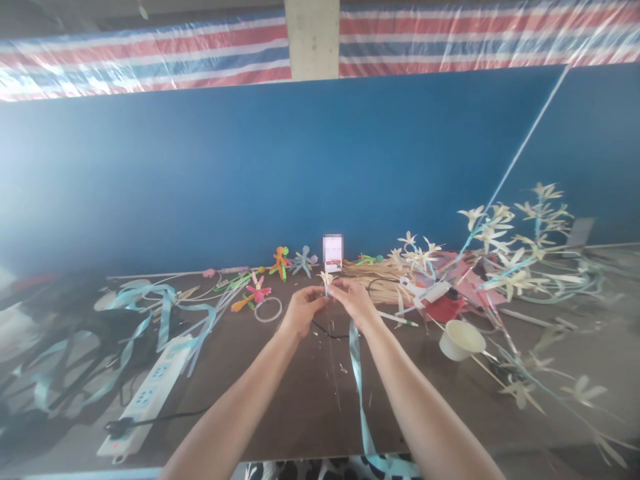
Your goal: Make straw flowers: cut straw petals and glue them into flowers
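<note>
A small cream-coloured artificial flower (327, 279) stands upright between my two hands above the middle of the table. My left hand (303, 311) pinches at its base from the left, fingers closed. From the other side, my right hand (356, 303) also closes its fingers at the flower's base. A light blue ribbon (357, 373) hangs down from under my right hand to the table's front edge. The exact grip at the stem is too small to make out. Behind the flower a phone (333, 252) leans upright against the blue panel.
At the left lie a power strip (150, 393) and loose ribbon coils (167, 307). A tape ring (269, 309) is near my left hand. To the right are a hot glue gun (425, 291), a pale cup (462, 340) and several finished flower stems (510, 267).
</note>
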### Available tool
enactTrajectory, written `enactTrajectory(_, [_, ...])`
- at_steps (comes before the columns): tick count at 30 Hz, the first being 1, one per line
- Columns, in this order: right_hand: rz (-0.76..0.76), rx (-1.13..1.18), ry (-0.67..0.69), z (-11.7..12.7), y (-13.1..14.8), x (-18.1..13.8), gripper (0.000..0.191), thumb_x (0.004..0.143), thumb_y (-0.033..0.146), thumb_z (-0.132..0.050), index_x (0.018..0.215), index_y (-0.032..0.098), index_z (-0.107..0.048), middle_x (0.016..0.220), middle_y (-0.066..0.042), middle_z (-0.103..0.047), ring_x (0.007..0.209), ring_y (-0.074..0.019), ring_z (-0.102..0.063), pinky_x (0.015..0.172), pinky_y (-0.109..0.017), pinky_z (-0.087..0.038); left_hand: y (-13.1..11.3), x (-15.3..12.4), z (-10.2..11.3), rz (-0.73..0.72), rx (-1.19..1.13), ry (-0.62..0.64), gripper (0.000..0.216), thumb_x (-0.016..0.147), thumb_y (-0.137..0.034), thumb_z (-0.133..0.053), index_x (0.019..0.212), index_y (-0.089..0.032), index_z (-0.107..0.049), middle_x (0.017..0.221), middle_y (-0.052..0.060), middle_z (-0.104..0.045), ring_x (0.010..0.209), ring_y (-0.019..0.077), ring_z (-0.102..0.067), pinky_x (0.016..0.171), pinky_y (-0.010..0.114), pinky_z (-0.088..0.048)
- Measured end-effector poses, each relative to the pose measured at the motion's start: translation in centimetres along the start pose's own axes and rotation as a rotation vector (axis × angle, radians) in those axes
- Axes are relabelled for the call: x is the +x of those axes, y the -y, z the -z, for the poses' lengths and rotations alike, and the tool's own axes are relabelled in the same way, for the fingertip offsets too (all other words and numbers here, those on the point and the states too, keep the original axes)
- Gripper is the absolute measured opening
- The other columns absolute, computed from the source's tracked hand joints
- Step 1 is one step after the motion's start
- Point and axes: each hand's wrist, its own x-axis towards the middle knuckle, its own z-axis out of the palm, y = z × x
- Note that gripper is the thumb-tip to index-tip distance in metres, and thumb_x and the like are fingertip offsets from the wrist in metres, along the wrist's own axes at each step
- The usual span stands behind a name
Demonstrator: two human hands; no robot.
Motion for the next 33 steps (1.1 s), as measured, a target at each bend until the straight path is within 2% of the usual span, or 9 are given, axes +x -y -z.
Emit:
enactTrajectory(9, [0.025, 0.08, -0.024, -0.65, -1.06, 0.35, 0.021, 0.058, 0.035, -0.061, 0.067, 0.016, -0.058, 0.056, 0.003, -0.055, 0.052, -0.0101, -0.047, 0.051, -0.021, -0.034, 0.21, -0.32, -0.08, -0.029, 0.015, 0.017, 0.031, 0.055, -0.022, -0.068, 0.083, -0.013, -0.058, 0.058, 0.0, -0.058, 0.054, 0.0111, -0.055, 0.049, 0.021, -0.041])
enactTrajectory(15, [0.017, 0.107, -0.038, -0.96, -0.85, 0.06, 0.022, 0.058, 0.035, -0.061, 0.067, 0.016, -0.057, 0.054, 0.003, -0.053, 0.048, -0.0096, -0.046, 0.046, -0.021, -0.034, 0.27, -0.51, -0.29, -0.014, -0.055, 0.052, 0.032, 0.055, -0.024, -0.067, 0.083, -0.015, -0.055, 0.056, -0.002, -0.056, 0.054, 0.0127, -0.056, 0.046, 0.022, -0.042])
enactTrajectory(24, [0.013, 0.125, 0.007, -0.67, -0.79, -0.11, 0.024, 0.058, 0.038, -0.063, 0.067, 0.017, -0.054, 0.054, 0.003, -0.055, 0.047, -0.0104, -0.048, 0.047, -0.021, -0.035, 0.17, -0.61, -0.32, 0.029, -0.143, 0.089, 0.03, 0.057, -0.024, -0.067, 0.082, -0.017, -0.052, 0.06, -0.002, -0.055, 0.054, 0.0112, -0.055, 0.045, 0.02, -0.043])
enactTrajectory(33, [0.005, 0.224, 0.06, -0.44, -0.91, -0.37, 0.019, 0.061, 0.033, -0.062, 0.065, 0.017, -0.054, 0.054, 0.002, -0.056, 0.048, -0.0109, -0.049, 0.048, -0.022, -0.038, 0.22, -0.73, -0.22, 0.052, -0.196, 0.091, 0.03, 0.057, -0.023, -0.068, 0.082, -0.018, -0.051, 0.064, -0.002, -0.057, 0.057, 0.0105, -0.055, 0.046, 0.019, -0.042])
